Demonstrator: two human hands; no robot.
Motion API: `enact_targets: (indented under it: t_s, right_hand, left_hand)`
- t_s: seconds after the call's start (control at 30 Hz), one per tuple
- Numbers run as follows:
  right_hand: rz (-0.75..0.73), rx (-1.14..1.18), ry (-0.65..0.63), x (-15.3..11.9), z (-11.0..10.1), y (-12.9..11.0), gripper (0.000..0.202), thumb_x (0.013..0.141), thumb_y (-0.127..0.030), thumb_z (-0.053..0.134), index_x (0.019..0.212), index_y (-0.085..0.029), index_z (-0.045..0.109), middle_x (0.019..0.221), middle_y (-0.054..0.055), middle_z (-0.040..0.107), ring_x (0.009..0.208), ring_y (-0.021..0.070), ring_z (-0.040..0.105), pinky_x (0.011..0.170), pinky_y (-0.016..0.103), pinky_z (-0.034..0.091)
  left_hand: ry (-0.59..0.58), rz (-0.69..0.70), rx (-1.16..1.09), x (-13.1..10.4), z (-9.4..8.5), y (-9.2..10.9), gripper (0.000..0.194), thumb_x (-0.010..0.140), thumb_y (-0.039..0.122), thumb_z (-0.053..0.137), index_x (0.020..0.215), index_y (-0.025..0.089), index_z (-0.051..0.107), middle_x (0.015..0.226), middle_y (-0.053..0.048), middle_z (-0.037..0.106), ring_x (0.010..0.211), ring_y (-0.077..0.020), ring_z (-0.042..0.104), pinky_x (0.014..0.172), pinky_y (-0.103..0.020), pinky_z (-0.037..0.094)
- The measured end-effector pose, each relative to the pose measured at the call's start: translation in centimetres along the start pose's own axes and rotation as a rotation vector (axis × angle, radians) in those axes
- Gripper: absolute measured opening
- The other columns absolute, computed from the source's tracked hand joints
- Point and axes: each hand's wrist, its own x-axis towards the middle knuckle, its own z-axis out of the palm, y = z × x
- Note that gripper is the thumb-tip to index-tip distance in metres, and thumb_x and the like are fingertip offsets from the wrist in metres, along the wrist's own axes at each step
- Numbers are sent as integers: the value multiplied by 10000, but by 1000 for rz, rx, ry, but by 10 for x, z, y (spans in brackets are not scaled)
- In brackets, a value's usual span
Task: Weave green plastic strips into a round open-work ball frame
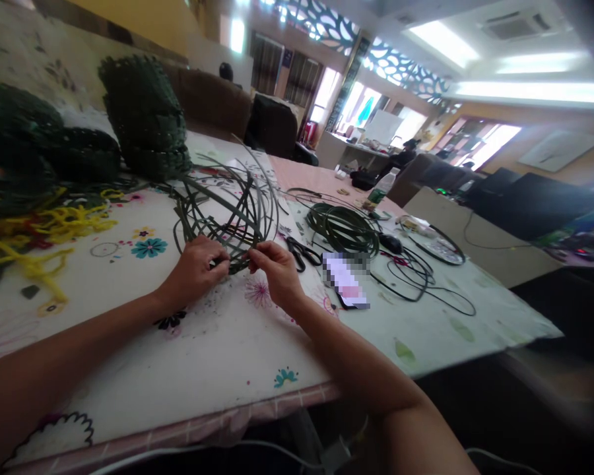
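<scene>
A loose cage of dark green weaving strips [242, 214] stands on the flowered tablecloth, its long ends curving up and outward. At its near left side my left hand [200, 264] is closed, fingers curled round the strips. My right hand [274, 267] pinches a strip at the near right edge, thumb and forefinger together. Both hands rest low, close to the table. The exact strips under the fingers are partly hidden. Just right of my right hand lies a pair of black-handled scissors [303, 254].
Dark green woven baskets [143, 119] and yellow cords [64, 227] sit at the left. On the right are a coil of green strip [344, 227], a phone [345, 280], a plastic bottle [382, 188] and loose strip loops [426, 284]. The table edge [297, 389] runs in front.
</scene>
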Motion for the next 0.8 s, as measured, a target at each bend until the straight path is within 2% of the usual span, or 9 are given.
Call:
enact_targets:
  t_s: [0.1, 0.17, 0.27, 0.33, 0.4, 0.5, 0.6, 0.7, 0.8]
  right_hand:
    - [-108, -166, 4, -3, 0, -3, 138, 852, -334, 657, 813, -203, 645, 850, 16, 682, 696, 110, 612, 653, 263, 550]
    - [-218, -290, -24, -4, 0, -6, 126, 859, -330, 662, 809, -216, 681, 987, 34, 697, 840, 139, 655, 750, 290, 569]
    - [-336, -479, -155, -3, -3, -10, 117, 901, -288, 627, 862, -239, 725, 1113, 36, 709, 981, 163, 675, 871, 315, 554]
    - [-360, -613, -223, -1, -6, -13, 131, 920, -263, 610, 900, -246, 738, 1069, 31, 731, 949, 165, 688, 850, 303, 541]
    - [-363, -736, -223, 1, -7, -15, 136, 923, -258, 614, 868, -239, 738, 937, 22, 743, 845, 160, 689, 768, 273, 517]
    - [-378, -846, -205, 1, -6, -17, 205, 932, -273, 609, 757, -219, 702, 758, 2, 704, 711, 132, 642, 667, 229, 449]
    - [-395, -898, -210, -1, -2, -19, 291, 955, -293, 572, 690, -201, 651, 690, -5, 660, 655, 113, 588, 626, 219, 405]
    - [-407, -902, -234, -4, 0, -19, 242, 973, -283, 530, 795, -204, 675, 763, 14, 685, 707, 127, 614, 672, 231, 436]
    - [-432, -875, -282, -6, -1, -19, 144, 953, -309, 583, 1001, -213, 679, 961, 52, 716, 858, 162, 658, 757, 255, 479]
  left_hand:
    - [-23, -23, 11, 1, 1, -4, 181, 855, 258, 531, 728, 185, 638, 731, -24, 657, 785, -200, 550, 745, -349, 416]
    - [-82, 20, 25, 0, 3, -6, 187, 861, 263, 533, 734, 185, 646, 744, -29, 669, 805, -209, 563, 754, -353, 426]
    - [-147, 136, 47, -3, 6, -6, 197, 889, 263, 523, 777, 191, 668, 787, -33, 690, 843, -217, 583, 798, -365, 439]
    - [-169, 200, 53, -5, 7, -5, 202, 912, 259, 515, 803, 193, 672, 821, -34, 698, 850, -213, 588, 818, -366, 445]
    - [-169, 222, 65, -7, 8, -3, 203, 930, 260, 515, 813, 190, 665, 828, -38, 695, 846, -210, 587, 813, -361, 446]
    - [-108, 196, 92, -8, 9, 0, 238, 937, 329, 557, 762, 184, 625, 753, -39, 661, 806, -211, 569, 752, -350, 431]
    - [-16, 154, 110, -7, 9, 3, 347, 921, 427, 603, 672, 189, 572, 637, -14, 595, 728, -197, 533, 699, -343, 394]
    - [30, 108, 101, -5, 7, 6, 411, 926, 416, 591, 594, 192, 502, 570, 3, 533, 682, -180, 499, 667, -335, 359]
    - [5, 69, 31, -2, 2, 7, 416, 936, 384, 554, 576, 192, 469, 566, 5, 512, 679, -171, 491, 659, -327, 361]
